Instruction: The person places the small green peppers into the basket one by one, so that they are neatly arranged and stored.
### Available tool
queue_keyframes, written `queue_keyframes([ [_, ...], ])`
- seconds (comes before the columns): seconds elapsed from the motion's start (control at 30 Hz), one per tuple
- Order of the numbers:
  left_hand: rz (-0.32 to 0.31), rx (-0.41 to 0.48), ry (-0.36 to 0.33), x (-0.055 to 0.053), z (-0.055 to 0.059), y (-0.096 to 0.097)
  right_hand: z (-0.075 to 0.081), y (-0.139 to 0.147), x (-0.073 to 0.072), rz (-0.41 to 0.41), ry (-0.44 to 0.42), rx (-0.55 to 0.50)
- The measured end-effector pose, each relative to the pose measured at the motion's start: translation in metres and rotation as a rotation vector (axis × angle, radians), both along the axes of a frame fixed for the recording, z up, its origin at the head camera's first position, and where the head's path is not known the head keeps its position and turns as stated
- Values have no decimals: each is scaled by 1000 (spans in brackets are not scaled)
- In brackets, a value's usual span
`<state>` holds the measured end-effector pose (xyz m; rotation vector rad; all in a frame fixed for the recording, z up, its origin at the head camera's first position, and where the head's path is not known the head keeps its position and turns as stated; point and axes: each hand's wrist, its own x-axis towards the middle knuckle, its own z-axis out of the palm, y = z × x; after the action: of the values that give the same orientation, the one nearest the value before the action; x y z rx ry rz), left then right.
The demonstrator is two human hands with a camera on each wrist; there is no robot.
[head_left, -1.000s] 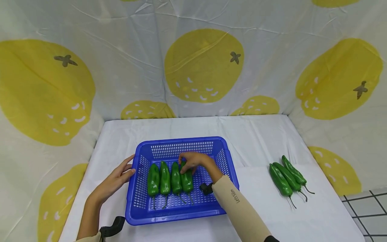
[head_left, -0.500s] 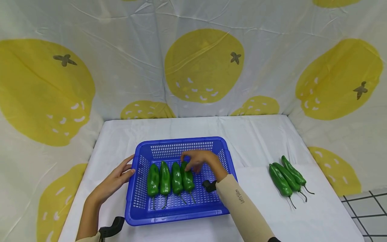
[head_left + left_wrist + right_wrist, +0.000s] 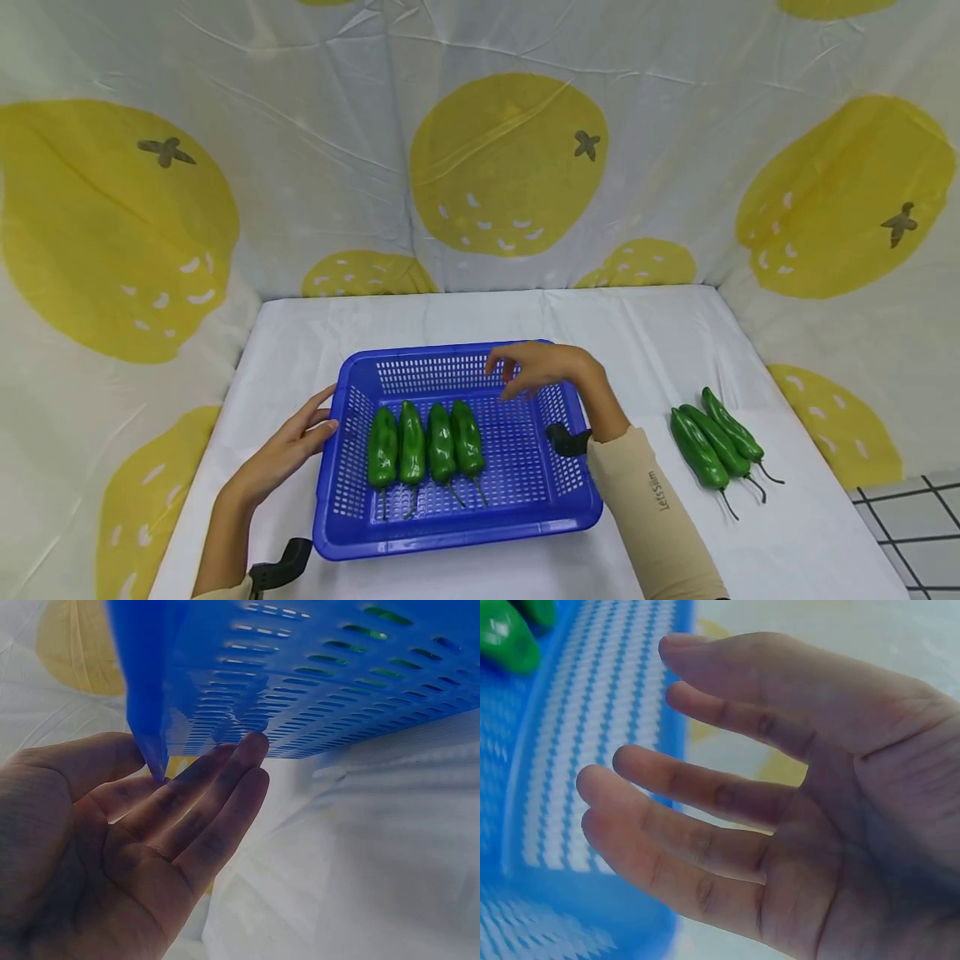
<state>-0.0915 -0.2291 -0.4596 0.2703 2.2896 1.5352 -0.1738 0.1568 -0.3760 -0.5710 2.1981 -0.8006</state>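
Several long green peppers (image 3: 412,443) lie side by side in the left half of a blue plastic basket (image 3: 450,546), stems toward the near side. My left hand (image 3: 288,442) rests against the basket's left rim. In the left wrist view, its fairly straight fingers (image 3: 217,817) reach beneath the rim beside the slotted wall, and the thumb touches the rim's edge. Above the right part of the basket, toward its back, is my right hand (image 3: 543,367). It holds nothing; the right wrist view shows its fingers (image 3: 705,847) loosely bent and spread apart.
Three more green peppers (image 3: 716,442) lie together on the white cloth-covered table (image 3: 645,333), right of the basket. White fabric with yellow fruit prints (image 3: 510,167) encloses the back and sides. A gridded surface (image 3: 915,533) shows at lower right.
My right hand has let go of the rightmost pepper in the basket and moved up and to the right. That pepper sits slightly farther right than before. The left hand stays at the rim.
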Motion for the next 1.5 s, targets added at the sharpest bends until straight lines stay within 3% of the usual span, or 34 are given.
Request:
queue_keyframes([
  [0.23, 13, 5, -4, 0, -1, -2, 13, 56, 7, -87, 86, -31],
  [0.47, 9, -7, 4, 0, -2, -1, 10, 108, 24, -218, 134, 5],
  [0.87, 4, -4, 5, 2, 1, 2, -29, 181, 50, -348, 110, 192],
  [1.03, 3, 10, 5, 1, 1, 1, -46, 204, 59, -355, 128, 214],
  [1.27, -2, -3, 14, 0, -1, 0, -60, 223, 65, -318, 219, 259],
  [1.5, -12, 22, 7, 0, 1, 0, -67, 229, 68, -352, 170, 363],
])
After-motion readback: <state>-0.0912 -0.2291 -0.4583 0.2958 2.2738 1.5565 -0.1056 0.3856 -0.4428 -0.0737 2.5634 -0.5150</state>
